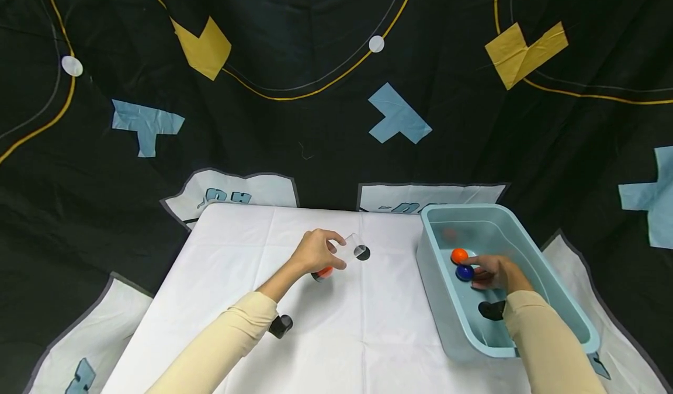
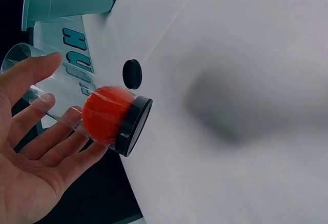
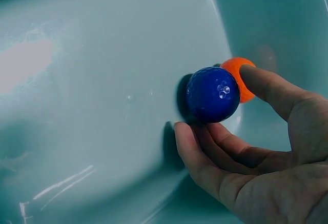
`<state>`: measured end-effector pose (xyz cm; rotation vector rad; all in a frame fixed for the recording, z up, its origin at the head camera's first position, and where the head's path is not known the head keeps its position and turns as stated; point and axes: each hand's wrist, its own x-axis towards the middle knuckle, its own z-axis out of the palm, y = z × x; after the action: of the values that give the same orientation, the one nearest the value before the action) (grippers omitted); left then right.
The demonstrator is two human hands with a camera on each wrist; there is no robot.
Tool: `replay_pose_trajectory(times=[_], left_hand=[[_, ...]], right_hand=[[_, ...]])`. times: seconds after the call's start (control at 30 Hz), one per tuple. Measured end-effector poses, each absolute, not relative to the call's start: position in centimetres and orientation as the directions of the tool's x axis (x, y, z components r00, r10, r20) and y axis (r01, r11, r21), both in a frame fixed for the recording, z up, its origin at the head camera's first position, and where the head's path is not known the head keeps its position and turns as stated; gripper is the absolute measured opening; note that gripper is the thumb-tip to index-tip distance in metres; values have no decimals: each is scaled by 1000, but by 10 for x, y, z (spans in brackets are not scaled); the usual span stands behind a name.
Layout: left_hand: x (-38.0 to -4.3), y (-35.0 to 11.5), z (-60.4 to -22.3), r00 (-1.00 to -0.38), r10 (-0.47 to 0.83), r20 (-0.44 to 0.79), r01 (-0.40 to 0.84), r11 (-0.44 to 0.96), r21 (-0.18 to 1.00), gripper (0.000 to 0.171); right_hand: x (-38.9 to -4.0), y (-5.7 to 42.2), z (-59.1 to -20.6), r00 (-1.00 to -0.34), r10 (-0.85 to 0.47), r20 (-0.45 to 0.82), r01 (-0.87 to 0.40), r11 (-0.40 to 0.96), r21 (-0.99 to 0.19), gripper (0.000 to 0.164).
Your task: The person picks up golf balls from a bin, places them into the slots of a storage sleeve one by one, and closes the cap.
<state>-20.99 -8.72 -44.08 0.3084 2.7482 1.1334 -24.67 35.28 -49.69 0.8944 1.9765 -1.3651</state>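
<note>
Above desk [image 1: 389, 324]: left hand [image 1: 314, 252], gripping clear tube [image 2: 77, 86]. Inside bin [image 1: 440, 300]: right hand [image 1: 496, 270], grip uncertain; blue ball [image 3: 212, 95], best pinched centrally.

- Above the bin [image 1: 468, 207], my right hand [image 1: 494, 272] has room.
- The bin's left wall [image 1: 440, 300] blocks me sideways.
- Left of the bin, a black cap [image 2: 132, 74] obstructs me.

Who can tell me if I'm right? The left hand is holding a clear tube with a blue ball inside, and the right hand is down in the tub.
Not quite: the ball inside the clear tube is orange-red, not blue, as the left wrist view shows. The left hand does hold that tube, and the right hand is down in the tub.
</note>
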Motion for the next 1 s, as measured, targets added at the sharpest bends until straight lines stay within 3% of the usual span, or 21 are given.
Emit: replay_pose_trajectory(times=[0.33, 0.57, 0.8, 1.0], left_hand=[[-210, -87, -442, -964, 258, -68, 136, 694, 707, 41], [-210, -89, -443, -967, 241, -77, 119, 701, 703, 40], [-212, -88, -438, -966, 248, -71, 124, 688, 715, 41], [-212, -90, -437, -966, 249, -68, 129, 693, 710, 43]], right_hand=[[-247, 348, -499, -599, 254, -759, 798, 264, -542, 61], [-247, 347, -497, -628, 243, -739, 773, 301, -558, 64], [-247, 349, -498, -647, 239, -724, 757, 315, -572, 57], [-247, 350, -499, -635, 236, -736, 769, 290, -570, 62]])
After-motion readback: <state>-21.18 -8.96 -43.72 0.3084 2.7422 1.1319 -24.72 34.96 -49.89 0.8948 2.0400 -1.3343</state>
